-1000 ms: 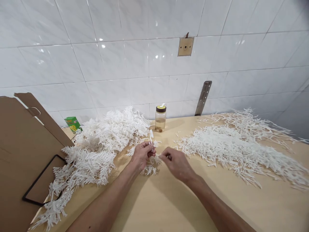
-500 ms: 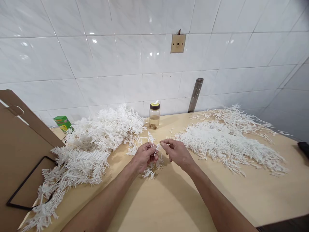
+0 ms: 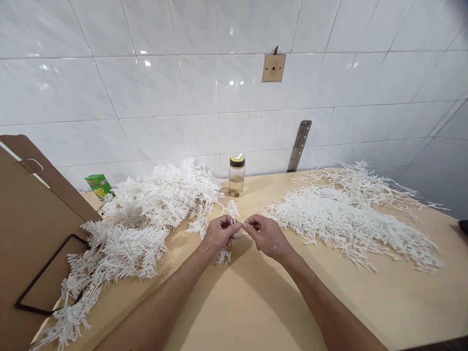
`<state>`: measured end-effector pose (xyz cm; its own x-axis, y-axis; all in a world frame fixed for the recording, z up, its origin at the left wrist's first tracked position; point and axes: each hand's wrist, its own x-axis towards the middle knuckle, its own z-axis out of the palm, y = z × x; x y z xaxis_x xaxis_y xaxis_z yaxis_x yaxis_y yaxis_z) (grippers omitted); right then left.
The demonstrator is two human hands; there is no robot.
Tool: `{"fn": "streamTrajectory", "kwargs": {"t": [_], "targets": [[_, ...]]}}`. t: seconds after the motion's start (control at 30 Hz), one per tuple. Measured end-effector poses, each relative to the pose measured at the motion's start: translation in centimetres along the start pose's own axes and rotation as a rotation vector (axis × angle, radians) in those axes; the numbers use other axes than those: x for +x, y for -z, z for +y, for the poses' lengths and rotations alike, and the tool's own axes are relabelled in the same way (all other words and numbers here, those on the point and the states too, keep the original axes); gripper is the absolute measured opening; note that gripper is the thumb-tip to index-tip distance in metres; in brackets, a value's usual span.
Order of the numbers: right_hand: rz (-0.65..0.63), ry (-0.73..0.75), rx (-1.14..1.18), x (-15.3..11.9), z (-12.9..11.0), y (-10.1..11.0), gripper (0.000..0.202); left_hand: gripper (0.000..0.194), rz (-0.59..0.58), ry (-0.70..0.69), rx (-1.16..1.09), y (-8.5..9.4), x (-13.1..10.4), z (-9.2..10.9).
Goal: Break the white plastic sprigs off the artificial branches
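My left hand point(image 3: 220, 232) is closed on a white branching plastic sprig point(image 3: 231, 209), whose thin stems stick out above the fingers and hang below them. My right hand point(image 3: 264, 236) pinches at the same spot, its thumb and fingertip meeting the left fingertips; what lies between them is too small to make out. To the left is a big heap of white feathery sprigs point(image 3: 153, 204). On the right lies a flatter pile of white sprigs point(image 3: 340, 214), close to my right hand.
A jar with a dark and yellow lid point(image 3: 236, 178) stands behind my hands. At the left are a cardboard box point(image 3: 40, 204), a black wire frame point(image 3: 40, 278) and a green carton point(image 3: 99, 186). A metal bracket point(image 3: 300, 146) leans at the tiled wall.
My right hand has come down and left, so its fingertips now meet those of my left hand. The view has shifted slightly.
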<state>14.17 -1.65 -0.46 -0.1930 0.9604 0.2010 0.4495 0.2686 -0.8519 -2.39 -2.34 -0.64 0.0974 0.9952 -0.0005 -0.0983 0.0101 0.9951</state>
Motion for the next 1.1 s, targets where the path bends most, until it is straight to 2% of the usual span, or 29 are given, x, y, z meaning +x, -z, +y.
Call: {"fn": "streamTrajectory", "kwargs": {"t": [0.23,0.47,0.6,0.73,0.87,0.97,1.03,1.1], "targets": [[-0.135,-0.042,0.124,-0.2,-0.1,0.8,0.028,0.047,-0.105,0.106,0.040,0.3,-0.1,0.3],[-0.007,0.116,-0.161,0.0,0.2,0.7,0.021,0.051,-0.163,0.153,0.060,0.3,-0.1,0.0],[0.006,0.238,-0.295,0.0,0.6,0.5,0.018,0.047,-0.135,0.174,0.051,0.6,0.2,-0.2],[0.029,0.318,-0.424,-0.1,1.0,-0.1,0.018,0.047,-0.187,0.239,0.011,0.4,0.0,-0.2],[0.235,0.204,-0.564,0.6,2.0,0.2,0.018,0.049,-0.274,0.239,-0.020,-0.1,-0.5,-0.1],[0.402,0.083,-0.530,1.1,2.9,1.2,0.015,0.047,-0.272,0.188,-0.037,-0.3,-0.5,-0.3],[0.401,0.024,-0.395,1.0,2.8,1.8,0.018,0.047,-0.244,0.167,-0.049,-0.2,-0.4,-0.4],[0.255,-0.044,-0.178,0.6,2.2,2.0,0.023,0.046,-0.216,0.152,-0.055,0.0,-0.2,-0.6]]}}
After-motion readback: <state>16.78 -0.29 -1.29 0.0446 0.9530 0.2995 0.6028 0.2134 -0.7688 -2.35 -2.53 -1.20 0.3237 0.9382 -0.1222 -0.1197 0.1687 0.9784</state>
